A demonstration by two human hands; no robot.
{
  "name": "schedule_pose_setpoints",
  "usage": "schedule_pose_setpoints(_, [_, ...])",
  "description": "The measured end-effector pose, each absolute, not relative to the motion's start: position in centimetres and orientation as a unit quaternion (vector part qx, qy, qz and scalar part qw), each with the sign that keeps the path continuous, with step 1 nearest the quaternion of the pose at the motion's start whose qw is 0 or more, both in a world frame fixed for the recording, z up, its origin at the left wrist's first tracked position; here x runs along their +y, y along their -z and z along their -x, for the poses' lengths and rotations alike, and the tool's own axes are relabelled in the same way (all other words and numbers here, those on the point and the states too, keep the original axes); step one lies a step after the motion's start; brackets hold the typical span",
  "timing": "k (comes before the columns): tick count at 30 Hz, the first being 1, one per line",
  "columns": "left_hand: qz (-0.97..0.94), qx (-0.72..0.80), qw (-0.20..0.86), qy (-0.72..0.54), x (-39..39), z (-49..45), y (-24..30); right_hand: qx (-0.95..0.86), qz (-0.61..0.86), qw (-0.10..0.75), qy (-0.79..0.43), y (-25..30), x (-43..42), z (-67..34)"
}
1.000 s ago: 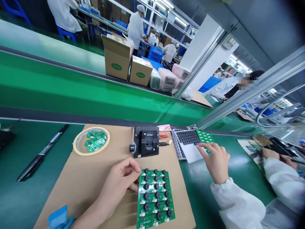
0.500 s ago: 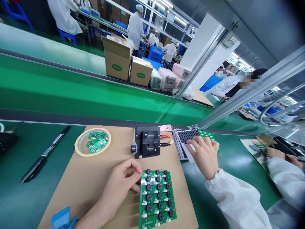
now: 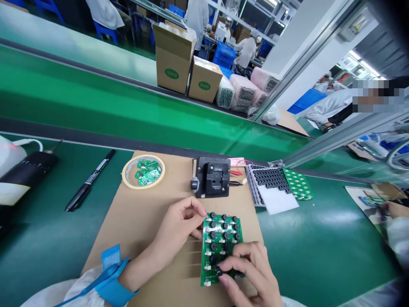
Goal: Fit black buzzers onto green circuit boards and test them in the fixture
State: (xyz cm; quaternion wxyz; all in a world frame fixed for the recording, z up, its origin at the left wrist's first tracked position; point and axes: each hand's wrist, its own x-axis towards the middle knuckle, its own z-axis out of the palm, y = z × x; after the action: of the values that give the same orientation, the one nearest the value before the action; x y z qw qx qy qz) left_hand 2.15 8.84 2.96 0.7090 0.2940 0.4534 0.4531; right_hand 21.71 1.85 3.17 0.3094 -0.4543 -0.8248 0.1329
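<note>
Nearest, the right hand pinches a small black part at the near end of the green circuit board, which lies flat on a cardboard sheet on the table. The left hand grips the board's left edge. Beyond stands a black fixture, with a parts tray to its right.

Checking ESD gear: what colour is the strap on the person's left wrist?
Bright blue wrist strap, seen best in the head view.
</note>
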Motion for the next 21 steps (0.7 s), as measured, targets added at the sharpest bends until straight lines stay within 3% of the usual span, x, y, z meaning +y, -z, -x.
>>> schedule_pose_setpoints(21, [-0.307,0.451,0.707,-0.450,8.59,-2.04,-2.85,-0.811,0.485,0.322,-0.057,-2.83,0.97,-20.96])
